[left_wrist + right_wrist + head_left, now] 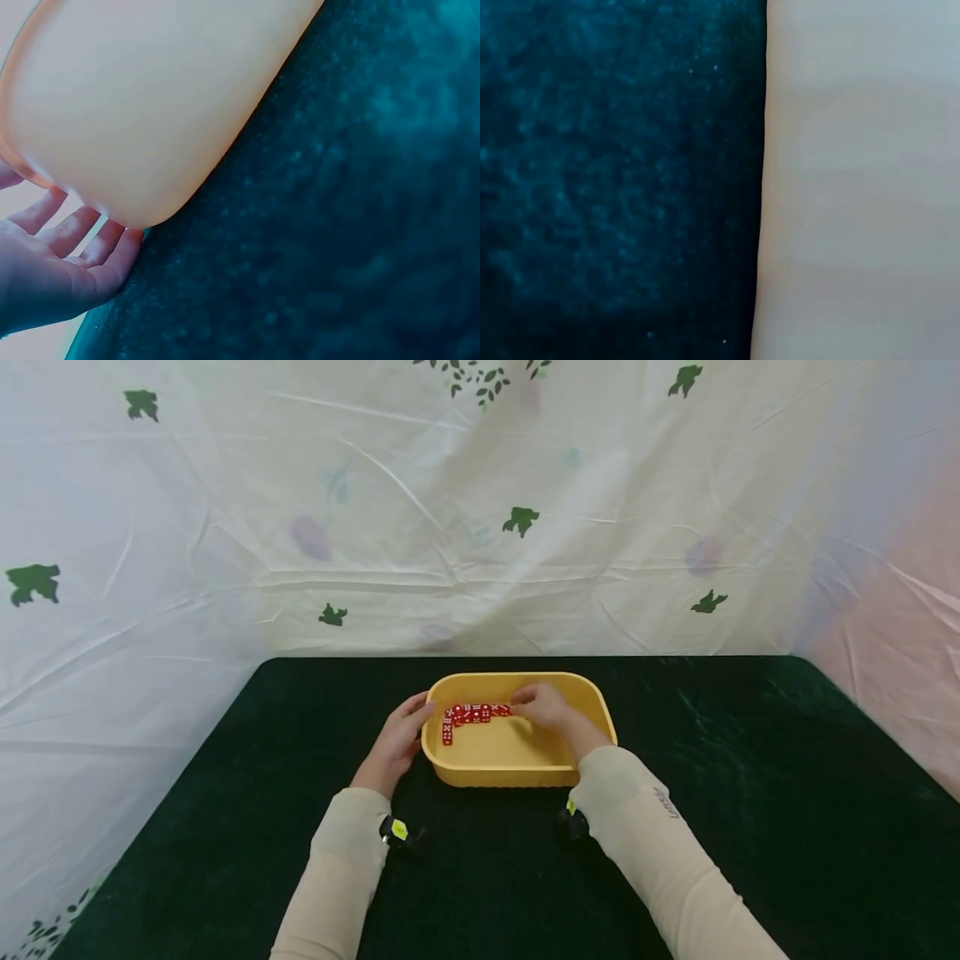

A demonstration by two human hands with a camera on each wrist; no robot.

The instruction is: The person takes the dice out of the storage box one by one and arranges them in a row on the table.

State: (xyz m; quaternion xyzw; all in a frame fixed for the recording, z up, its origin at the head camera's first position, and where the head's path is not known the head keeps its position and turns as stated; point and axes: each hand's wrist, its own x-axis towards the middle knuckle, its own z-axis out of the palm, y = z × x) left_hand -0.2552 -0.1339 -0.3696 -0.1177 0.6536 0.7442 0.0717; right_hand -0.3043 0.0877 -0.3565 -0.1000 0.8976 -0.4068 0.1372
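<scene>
A yellow plastic basin (517,777) stands on the dark green cloth. Inside it, several red dice (472,714) with white dots lie in touching rows toward the left, one short column running down at the left end. My left hand (397,735) holds the basin's left side; in the left wrist view its fingers (112,251) lie against the outer wall, the thumb up by the rim. Reaching over the near wall, my right hand (546,706) pinches at a red die at the row's right end, the fingertips partly covering it. The right wrist view shows only basin wall and cloth.
Dark green cloth (750,793) covers the table around the basin. A pale curtain (600,527) with green leaf-like prints hangs behind the table and at both sides. A dark wrist device (397,831) sits on each sleeve.
</scene>
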